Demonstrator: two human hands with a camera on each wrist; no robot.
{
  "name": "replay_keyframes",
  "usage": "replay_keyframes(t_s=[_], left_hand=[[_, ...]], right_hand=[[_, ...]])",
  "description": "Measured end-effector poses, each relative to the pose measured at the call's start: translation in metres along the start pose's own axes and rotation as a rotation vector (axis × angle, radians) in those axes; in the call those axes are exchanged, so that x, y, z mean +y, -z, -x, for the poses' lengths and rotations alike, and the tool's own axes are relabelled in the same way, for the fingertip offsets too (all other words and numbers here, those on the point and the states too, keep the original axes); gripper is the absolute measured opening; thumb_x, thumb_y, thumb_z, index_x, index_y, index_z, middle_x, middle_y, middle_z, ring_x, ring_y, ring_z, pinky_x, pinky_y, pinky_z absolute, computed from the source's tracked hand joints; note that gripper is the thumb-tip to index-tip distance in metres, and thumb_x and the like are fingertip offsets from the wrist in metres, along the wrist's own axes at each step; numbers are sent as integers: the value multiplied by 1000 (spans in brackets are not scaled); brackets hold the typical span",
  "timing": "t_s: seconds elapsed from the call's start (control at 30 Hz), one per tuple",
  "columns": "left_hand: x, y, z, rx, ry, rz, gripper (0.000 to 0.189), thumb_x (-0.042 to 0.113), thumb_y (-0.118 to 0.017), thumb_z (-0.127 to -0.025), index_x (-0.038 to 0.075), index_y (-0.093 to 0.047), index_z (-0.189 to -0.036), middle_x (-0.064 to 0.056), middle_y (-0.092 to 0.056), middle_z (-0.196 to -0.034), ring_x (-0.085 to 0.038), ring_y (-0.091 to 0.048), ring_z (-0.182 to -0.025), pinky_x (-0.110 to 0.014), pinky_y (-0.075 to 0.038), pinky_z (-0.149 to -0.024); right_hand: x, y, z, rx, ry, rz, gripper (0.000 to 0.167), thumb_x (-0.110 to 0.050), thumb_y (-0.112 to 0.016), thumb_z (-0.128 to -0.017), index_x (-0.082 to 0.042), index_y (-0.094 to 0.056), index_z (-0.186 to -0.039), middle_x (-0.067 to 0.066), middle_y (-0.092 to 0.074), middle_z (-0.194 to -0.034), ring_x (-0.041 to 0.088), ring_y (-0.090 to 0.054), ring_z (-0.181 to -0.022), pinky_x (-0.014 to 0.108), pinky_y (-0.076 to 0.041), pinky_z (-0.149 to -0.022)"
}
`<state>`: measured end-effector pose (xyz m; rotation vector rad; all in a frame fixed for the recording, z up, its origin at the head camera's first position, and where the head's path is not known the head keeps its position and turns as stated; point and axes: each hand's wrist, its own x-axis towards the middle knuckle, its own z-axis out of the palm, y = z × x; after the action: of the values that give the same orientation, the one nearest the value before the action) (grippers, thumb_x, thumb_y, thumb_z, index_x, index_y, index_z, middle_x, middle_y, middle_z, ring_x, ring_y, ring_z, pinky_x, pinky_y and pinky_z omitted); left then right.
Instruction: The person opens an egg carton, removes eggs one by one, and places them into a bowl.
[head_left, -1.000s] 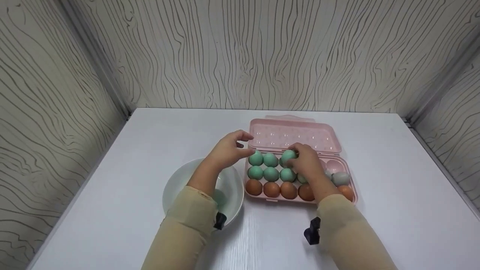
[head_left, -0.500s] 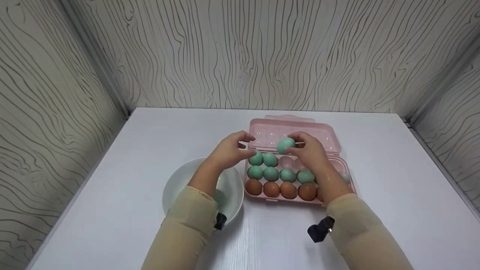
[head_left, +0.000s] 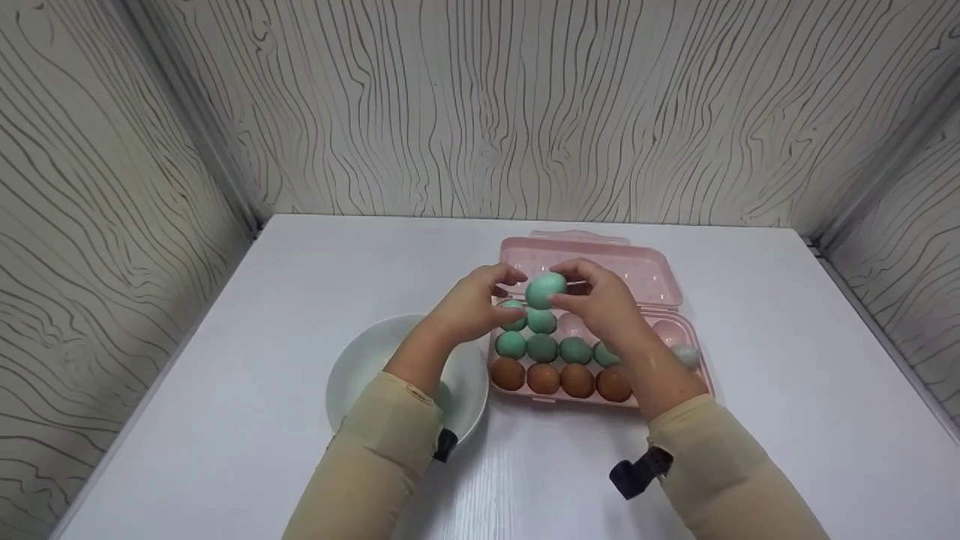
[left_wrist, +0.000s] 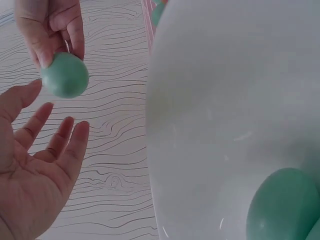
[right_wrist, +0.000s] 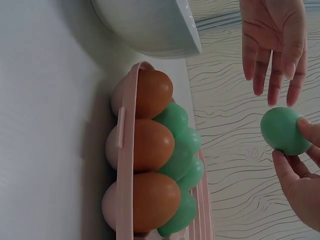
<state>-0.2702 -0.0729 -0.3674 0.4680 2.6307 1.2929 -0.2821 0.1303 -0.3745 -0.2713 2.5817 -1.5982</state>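
Observation:
Between thumb and fingers my right hand (head_left: 609,304) pinches a green egg (head_left: 545,290), raised above the back row of the pink egg carton (head_left: 525,400). Facing it from the left, my left hand (head_left: 472,304) has its fingers spread apart and holds nothing. In the left wrist view the egg (left_wrist: 65,75) is close to the left thumb; the right wrist view shows a small gap between the left fingertips and the egg (right_wrist: 285,131). Green eggs (head_left: 511,345) fill much of the carton's back and middle rows, with brown eggs (head_left: 577,381) along the front. My right forearm hides part of it.
A white bowl (head_left: 349,367) stands left of the carton, under my left forearm, with green eggs (left_wrist: 284,207) inside. The carton's pink lid (head_left: 637,274) lies opened toward the back. Patterned panels (head_left: 480,112) enclose the white table (head_left: 787,337) behind and at the sides.
My right hand has lifted the green egg out of the carton's back row, leaving a bare cup, and carried it left toward my left hand. The left hand has shifted slightly right.

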Motion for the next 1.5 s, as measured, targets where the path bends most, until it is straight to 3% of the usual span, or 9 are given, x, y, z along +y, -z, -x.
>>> replay_keyframes(t_s=[0.47, 0.93, 1.17, 1.37, 1.5], left_hand=[[8, -2, -2, 15, -73, 40, 42, 16, -68, -82, 18, -51, -120, 2, -51, -117, -16, -51, -110, -30, -44, -92], [10, -1, -1, 36, -17, 13, 41, 21, -69, -82, 23, -51, -118, 3, -54, -116, -17, -53, -106, -29, -46, -89], [7, 5, 5, -26, -30, -43, 39, 22, -71, -80, 23, -53, -115, 3, -56, -111, -16, -55, -101, -28, -47, -87], [0, 13, 12, -101, -14, -116, 36, 22, -72, -78, 23, -55, -110, 3, -57, -109, -15, -55, -98, -28, -48, -85], [-8, 20, 17, -115, -6, -148, 36, 19, -73, -77, 22, -56, -108, 2, -58, -110, -14, -54, -97, -28, -47, -87]], right_hand=[[-9, -10, 6, -17, 57, -74, 38, -21, -70, -80, -14, -57, -115, 5, -56, -114, 20, -55, -102, 35, -46, -87], [-16, -17, 9, -39, 35, -157, 45, -26, -72, -78, -13, -51, -116, 6, -56, -113, 20, -57, -103, 35, -47, -89], [-13, -19, 9, -84, 68, -189, 47, -23, -71, -79, -8, -49, -118, 12, -56, -112, 23, -57, -102, 32, -49, -85], [-11, -16, 9, -75, 29, -298, 48, -19, -66, -84, -8, -44, -125, 16, -52, -107, 25, -55, -100, 35, -49, -85], [-5, -13, 8, -69, 29, -302, 47, -15, -63, -86, -4, -41, -127, 17, -52, -104, 27, -54, -98, 38, -48, -86]])
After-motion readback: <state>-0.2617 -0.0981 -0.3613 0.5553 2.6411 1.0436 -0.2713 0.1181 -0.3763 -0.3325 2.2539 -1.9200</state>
